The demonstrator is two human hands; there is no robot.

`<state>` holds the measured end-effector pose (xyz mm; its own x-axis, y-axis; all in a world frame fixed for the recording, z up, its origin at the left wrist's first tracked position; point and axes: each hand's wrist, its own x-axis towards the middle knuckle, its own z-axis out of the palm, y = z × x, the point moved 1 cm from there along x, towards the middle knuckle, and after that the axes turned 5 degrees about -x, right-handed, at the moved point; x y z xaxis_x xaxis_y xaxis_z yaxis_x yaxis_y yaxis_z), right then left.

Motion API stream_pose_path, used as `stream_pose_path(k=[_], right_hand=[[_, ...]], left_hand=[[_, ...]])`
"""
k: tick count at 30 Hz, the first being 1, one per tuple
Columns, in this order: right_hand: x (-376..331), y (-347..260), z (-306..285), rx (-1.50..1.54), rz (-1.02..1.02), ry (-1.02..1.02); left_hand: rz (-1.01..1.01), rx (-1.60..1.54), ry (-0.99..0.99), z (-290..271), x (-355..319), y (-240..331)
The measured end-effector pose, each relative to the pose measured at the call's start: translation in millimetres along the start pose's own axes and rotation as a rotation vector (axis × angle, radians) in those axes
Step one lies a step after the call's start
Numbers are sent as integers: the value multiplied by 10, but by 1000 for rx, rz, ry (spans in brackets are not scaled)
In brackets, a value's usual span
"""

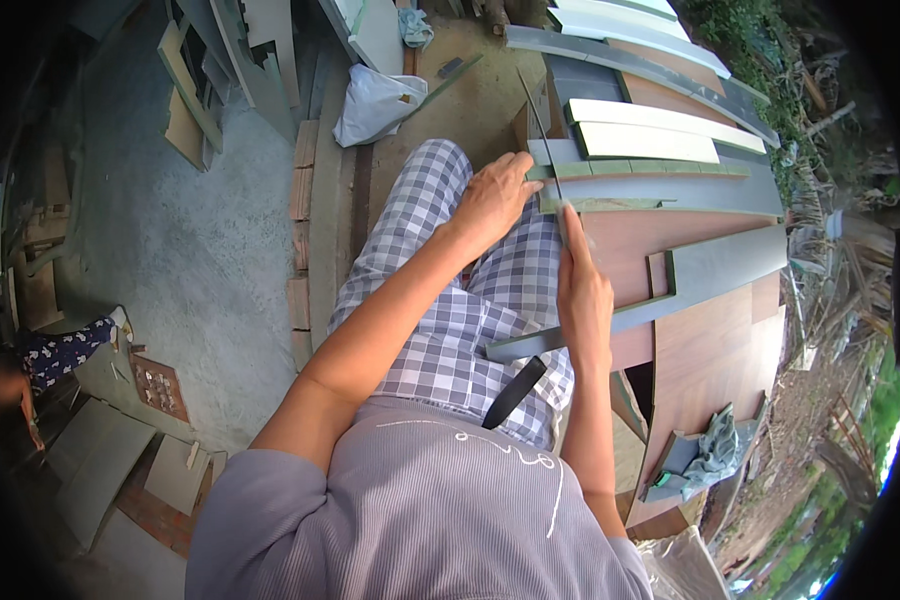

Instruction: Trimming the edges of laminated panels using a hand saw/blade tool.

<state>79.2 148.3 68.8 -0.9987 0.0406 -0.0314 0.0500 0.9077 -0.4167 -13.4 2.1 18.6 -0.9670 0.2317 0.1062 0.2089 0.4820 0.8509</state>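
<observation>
My right hand (582,285) is closed around the lower end of a long thin dark tool (541,130), seen nearly edge-on like a saw blade. The tool slants up and to the left, crossing the left ends of the stacked boards. My left hand (495,203) has its fingers bent and closed at the end of a grey board (630,190) with green edges, close beside the tool. Its fingertips are partly hidden against the board. A narrow green-edged strip (670,169) lies along the far side of this board.
White strips (660,125) and grey boards lie beyond my hands. A notched grey board (725,267) rests on brown panels (710,370) at right, near a crumpled cloth (715,450). A white bag (380,105) stands at the far left. Another person (65,355) is at the left edge.
</observation>
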Motion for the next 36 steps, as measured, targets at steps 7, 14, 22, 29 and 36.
stream_pose_path(k=[7, 14, 22, 29, 36], right_hand=[[341, -35, -247, 395, 105, -49], [-272, 138, -300, 392, 189, -112], [-404, -34, -209, 397, 260, -199], [-410, -25, -165, 379, 236, -170], [-444, 1, -100, 361, 222, -146]], left_hand=[[-1, 28, 27, -75, 33, -105], [-4, 30, 25, -89, 8, -120], [-33, 56, 11, -63, 4, -89], [-38, 41, 3, -56, -4, -99], [-74, -4, 14, -47, -12, -76]])
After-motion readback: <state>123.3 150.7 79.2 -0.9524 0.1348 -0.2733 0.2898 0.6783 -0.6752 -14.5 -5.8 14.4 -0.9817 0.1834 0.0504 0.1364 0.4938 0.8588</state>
